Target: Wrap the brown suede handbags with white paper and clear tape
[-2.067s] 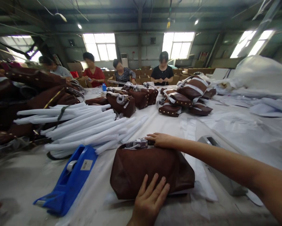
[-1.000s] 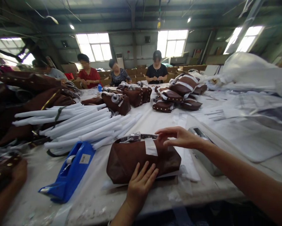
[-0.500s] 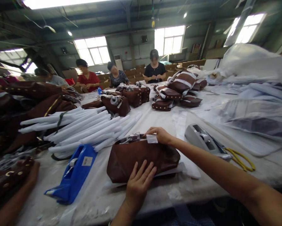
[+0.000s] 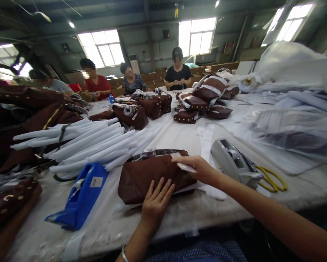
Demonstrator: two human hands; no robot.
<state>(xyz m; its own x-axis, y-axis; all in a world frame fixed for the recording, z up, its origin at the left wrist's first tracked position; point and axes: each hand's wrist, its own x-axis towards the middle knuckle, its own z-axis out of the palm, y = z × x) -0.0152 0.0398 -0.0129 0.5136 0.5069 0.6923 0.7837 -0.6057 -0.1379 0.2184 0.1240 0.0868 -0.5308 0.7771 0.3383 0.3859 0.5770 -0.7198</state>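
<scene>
At near centre of the white-covered table (image 4: 109, 223), a brown bag (image 4: 144, 178) is set. L hand (image 4: 155, 203) is laid flat on its front, fingers apart, nothing clamped. Since approx. half a sec. ago, R hand (image 4: 197, 168) has been shifted slightly right & down from the top edge, w/ a white slip (image 4: 186, 167) at its fingers; whether it's pinched or just pressed can't be told. Work thus seems centred on the bag's upper right. Bag contents are hidden. Rolls (image 4: 79, 183) are held in the blue dispenser (image 4: 84, 200), left, & grey dispenser (image 4: 236, 169), right; a dark item (image 4: 294, 140) is seen thru plastic wrap (image 4: 280, 122), far right.
</scene>
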